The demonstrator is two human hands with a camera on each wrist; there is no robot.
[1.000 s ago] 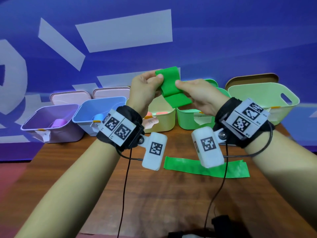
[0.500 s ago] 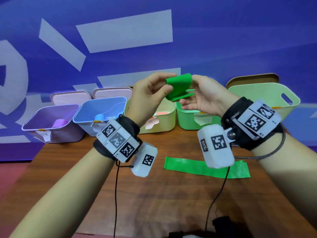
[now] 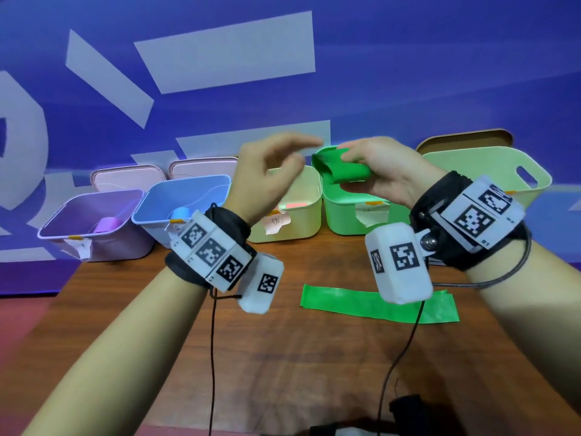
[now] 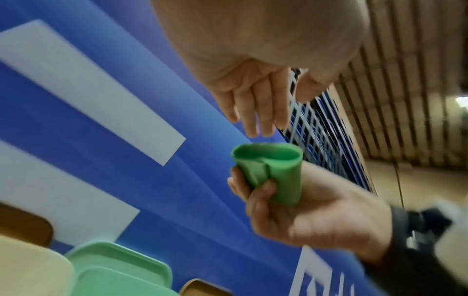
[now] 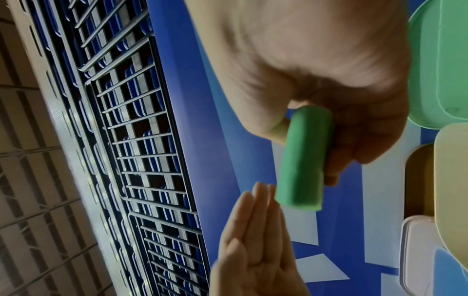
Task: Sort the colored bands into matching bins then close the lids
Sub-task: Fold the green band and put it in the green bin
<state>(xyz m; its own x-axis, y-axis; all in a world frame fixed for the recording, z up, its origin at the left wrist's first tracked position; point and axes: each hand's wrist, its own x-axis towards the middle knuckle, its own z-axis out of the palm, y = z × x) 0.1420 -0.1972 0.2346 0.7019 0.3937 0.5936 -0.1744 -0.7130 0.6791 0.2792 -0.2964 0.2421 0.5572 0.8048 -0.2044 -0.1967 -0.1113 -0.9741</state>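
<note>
**Green roll in hand, ready for the green bin**

Green latex, rolled into a short tube, sits in our right hand; thumb and curled fingers wrap the rolled band so its loose inner end stays tucked. Our left hand is beside it with fingers straight and together, gripping nothing, just apart from the roll's open end.

We judge the step in hand to be the drop into the green bin, which stands directly under the roll at the far edge of the table. To do it well, we keep the squeeze light but steady so the tube does not spring open, lower it inside the bin's walls before letting go, and lay it on its side so it will not uncoil upward against the lid later. The left hand can steady the bin's rim if needed.

Outward from there, a second green band lies flat on the table near its middle, not yet rolled; we expect it needs the same treatment. The yellow bin, blue bin and purple bin line the far edge leftward, all uncovered, with lids leaning behind them.
</note>
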